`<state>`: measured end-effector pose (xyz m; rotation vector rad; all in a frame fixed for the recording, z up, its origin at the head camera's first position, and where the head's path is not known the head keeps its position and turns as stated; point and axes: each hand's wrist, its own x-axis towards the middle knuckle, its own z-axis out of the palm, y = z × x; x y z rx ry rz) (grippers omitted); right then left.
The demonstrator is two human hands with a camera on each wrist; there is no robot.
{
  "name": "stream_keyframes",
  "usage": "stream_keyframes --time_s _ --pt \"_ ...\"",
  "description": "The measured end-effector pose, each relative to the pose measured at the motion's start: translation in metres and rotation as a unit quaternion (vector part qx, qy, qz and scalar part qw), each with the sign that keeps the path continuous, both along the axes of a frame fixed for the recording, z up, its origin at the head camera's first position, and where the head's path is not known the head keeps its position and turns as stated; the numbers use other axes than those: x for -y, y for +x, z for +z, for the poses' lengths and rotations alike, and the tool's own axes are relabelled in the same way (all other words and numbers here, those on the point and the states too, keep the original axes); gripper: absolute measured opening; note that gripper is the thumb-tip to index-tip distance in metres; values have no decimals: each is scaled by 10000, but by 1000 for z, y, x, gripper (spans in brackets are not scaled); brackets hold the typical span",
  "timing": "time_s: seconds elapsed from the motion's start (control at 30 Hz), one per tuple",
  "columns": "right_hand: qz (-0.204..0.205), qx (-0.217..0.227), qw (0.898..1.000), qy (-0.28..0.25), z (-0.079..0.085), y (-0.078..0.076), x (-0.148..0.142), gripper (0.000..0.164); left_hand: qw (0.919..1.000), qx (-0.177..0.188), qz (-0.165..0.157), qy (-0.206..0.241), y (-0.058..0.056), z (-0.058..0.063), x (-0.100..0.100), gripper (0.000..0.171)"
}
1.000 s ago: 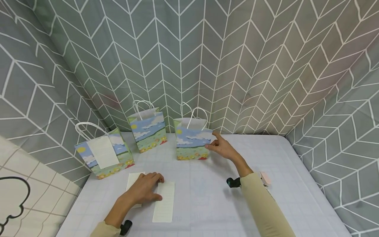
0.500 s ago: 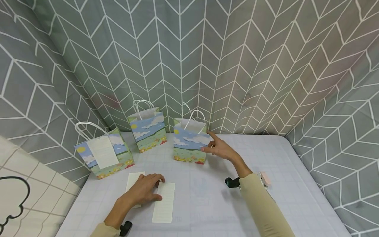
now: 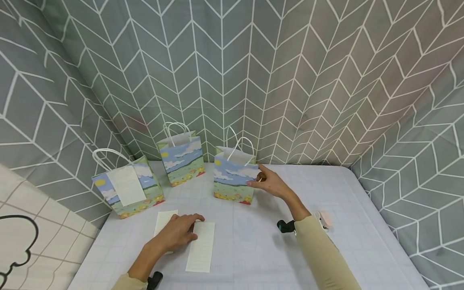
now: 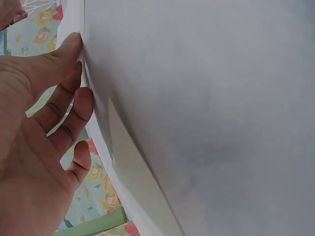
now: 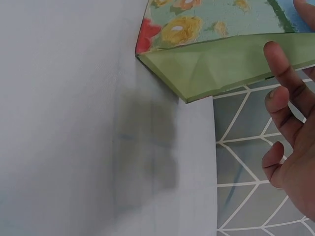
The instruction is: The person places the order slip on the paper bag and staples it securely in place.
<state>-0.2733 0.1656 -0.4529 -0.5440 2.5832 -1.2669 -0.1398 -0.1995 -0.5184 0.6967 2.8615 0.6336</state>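
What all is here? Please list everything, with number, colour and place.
Table: one, whitish, centre.
Bags: three, blue and green, on table.
Paper slips: three, off-white, one against left bag, two on table.
Curtain: count unclear, grey with white lines, behind.
Gridded surface: one, pale, lower left.
Pink item: one, right of centre.
Wrist devices: two, black, one per wrist.
Sleeves: two, beige, forearms.
Left hand: one, partly covering one slip.
Right hand: one, gripping right bag's edge.
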Motion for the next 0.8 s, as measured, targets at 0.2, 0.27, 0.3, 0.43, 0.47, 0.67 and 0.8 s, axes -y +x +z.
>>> stream_keyframes --time_s 0.2,0.27,0.3,0.43,0.47,0.67,0.8 --pt "73 -159 9998 -54 1 3 -4 80 9999 -116 -109 44 -1 3 -3 43" --pt "96 -231 9997 -66 1 4 -6 62 9996 -239 -134 61 -3 4 -4 38" --pt "119 -262 9996 -77 0 4 -6 56 9993 -328 -151 62 -4 5 -5 35" --pt "172 -274 9994 -79 1 5 -7 53 9967 -783 -228 44 -9 11 -11 22" --pt "182 -263 9995 -73 1 5 -7 52 9956 -903 -256 47 -11 13 -13 19" --pt "246 -250 9993 -85 0 6 -9 54 9870 -1498 -354 470 -18 27 -22 14" --pt "284 -273 9992 -117 -1 8 -10 58 9760 -1945 -419 889 -23 39 -29 13"
